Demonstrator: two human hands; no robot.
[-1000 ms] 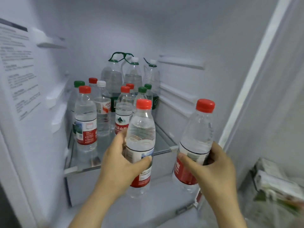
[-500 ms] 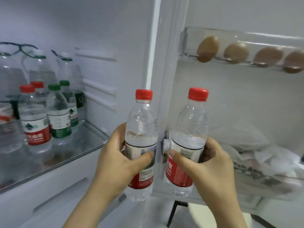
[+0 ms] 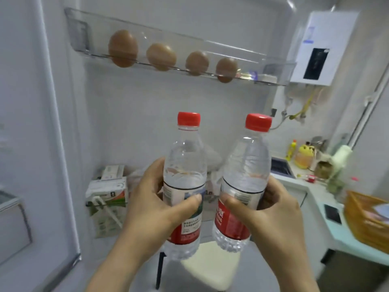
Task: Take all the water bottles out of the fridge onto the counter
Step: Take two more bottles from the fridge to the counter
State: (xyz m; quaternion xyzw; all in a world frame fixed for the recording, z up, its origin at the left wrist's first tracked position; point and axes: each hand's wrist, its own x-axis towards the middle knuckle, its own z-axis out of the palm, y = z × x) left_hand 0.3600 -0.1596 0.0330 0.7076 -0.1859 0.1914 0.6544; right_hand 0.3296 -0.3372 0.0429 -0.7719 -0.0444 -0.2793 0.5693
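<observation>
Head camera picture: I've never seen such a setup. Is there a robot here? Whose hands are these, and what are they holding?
No robot here. A person wears a camera on the head, so you look down at their own hands. The left hand grips the left bottle and the right hand grips the right bottle, both red-capped water bottles held roughly upright. Behind them is the open fridge door, with four eggs in its clear shelf. The counter lies to the right.

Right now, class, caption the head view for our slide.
Left hand grips left bottle, right hand grips right bottle, before fridge door holding four eggs.
</observation>
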